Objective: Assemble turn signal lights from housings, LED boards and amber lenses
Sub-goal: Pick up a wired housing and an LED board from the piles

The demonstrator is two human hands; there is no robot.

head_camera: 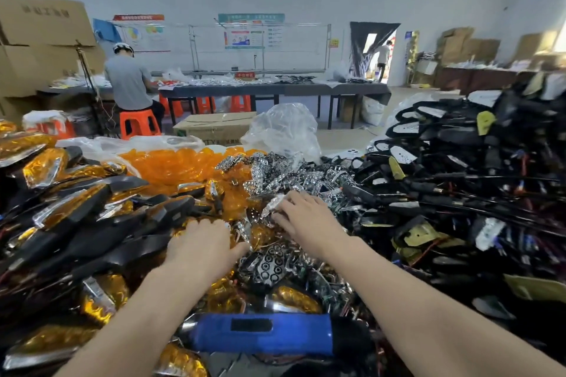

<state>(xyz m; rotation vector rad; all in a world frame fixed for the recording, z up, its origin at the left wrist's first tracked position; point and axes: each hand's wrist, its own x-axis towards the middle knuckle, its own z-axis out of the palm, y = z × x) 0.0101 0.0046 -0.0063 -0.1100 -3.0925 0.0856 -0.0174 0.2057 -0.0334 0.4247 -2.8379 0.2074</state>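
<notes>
My right hand (303, 217) reaches into the middle of the heap and pinches a small chrome reflector piece (272, 204) at its fingertips. My left hand (202, 243) lies knuckles up on the heap just left of it, with fingers bent down among amber parts; whether it holds anything is hidden. Chrome reflectors and LED boards (284, 171) are heaped beyond the hands. Loose amber lenses (183, 165) fill a plastic bag at the back left. Black housings with wires (459, 180) are stacked on the right.
Assembled lights with black bodies and amber lenses (92, 208) are piled on the left. A blue power tool (263, 333) lies between my forearms at the near edge. A crumpled clear bag (284, 128) stands behind the heap. A person sits at a far table (275, 90).
</notes>
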